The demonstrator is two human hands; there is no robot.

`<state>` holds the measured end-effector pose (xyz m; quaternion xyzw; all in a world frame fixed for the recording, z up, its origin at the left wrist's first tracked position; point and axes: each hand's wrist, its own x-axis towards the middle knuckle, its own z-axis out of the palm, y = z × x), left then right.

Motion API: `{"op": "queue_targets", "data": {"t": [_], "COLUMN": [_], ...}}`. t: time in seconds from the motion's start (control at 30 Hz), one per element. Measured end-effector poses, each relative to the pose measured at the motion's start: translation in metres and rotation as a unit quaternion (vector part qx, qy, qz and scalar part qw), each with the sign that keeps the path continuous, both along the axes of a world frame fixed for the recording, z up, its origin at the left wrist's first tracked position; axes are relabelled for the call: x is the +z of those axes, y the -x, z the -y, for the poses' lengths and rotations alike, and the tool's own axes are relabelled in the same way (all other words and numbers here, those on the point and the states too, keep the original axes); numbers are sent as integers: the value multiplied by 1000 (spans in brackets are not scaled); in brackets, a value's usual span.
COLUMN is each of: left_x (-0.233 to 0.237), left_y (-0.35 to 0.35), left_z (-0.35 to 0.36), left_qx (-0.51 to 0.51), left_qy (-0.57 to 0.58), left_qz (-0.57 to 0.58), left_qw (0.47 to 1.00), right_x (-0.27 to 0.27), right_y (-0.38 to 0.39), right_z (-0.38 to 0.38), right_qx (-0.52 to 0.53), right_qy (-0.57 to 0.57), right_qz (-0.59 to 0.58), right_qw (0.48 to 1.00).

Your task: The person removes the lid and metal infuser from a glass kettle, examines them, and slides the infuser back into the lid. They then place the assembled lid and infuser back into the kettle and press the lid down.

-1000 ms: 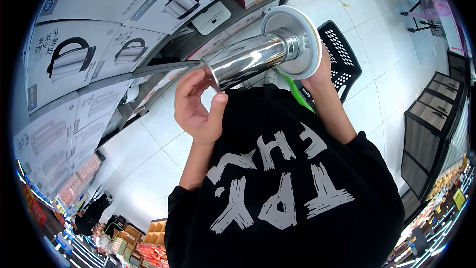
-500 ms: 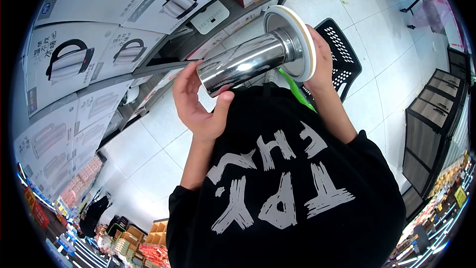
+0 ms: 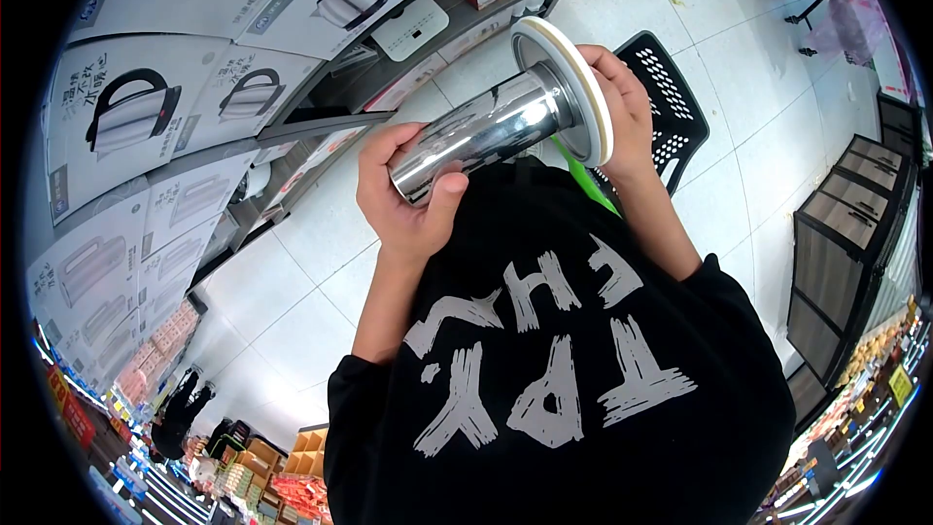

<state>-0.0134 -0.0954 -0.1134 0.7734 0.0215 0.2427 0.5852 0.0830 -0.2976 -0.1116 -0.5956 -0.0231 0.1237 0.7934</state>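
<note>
Held across the front of my body is a polished metal cylinder (image 3: pixel 486 126) with a wide round disc (image 3: pixel 573 92) at its right end. The disc has a white rim with a tan line along it. My left hand (image 3: pixel 403 199) wraps round the cylinder's lower left end, thumb on the near side and fingers on the far side. At the disc's outer face, my right hand (image 3: pixel 624 112) grips the rim from the right, some of its fingers hidden behind the disc. The cylinder lies tilted, its disc end higher in view.
Stacked kettle boxes (image 3: pixel 126 117) and a dark shelf (image 3: pixel 330 122) stand on the left. Beyond my right hand is a black perforated plastic basket (image 3: pixel 671 97) with a green strip (image 3: pixel 588 175). Dark cabinets (image 3: pixel 846 233) stand right. A person in dark clothes (image 3: pixel 180 413) is at lower left.
My left hand has closed further round the cylinder's end and shifted slightly right. My right fingers have moved up and left along the disc, which has shifted a little left and down.
</note>
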Motion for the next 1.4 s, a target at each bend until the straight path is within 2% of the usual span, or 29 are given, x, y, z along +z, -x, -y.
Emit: {"op": "queue_targets", "data": {"t": [0.17, 0.27, 0.57, 0.87, 1.03, 1.17, 1.4], "left_x": [2, 1, 2, 27, 31, 32, 39], "left_y": [-6, -8, -9, -15, -23, -30, -32], "left_z": [4, -1, 1, 3, 2, -2, -1], "left_qx": [56, 57, 78, 61, 36, 10, -5], "left_qy": [-14, -86, -63, 34, 35, 36, 129], "left_qz": [14, 33, 34, -102, -127, -153, -252], "left_qw": [998, 994, 994, 992, 991, 987, 959], "right_x": [0, 1, -3, -14, -17, -18, -19], "right_y": [2, 3, 4, 10, 13, 17, 21], "right_z": [-1, -1, -1, -3, 3, 5, 9], "right_qx": [6, 14, 30, -8, -7, -24, -31], "right_qy": [-3, 4, 27, 23, 74, 78, 102], "right_qz": [5, 19, 57, 87, 140, 133, 152], "right_qw": [1000, 1000, 998, 996, 987, 988, 983]}}
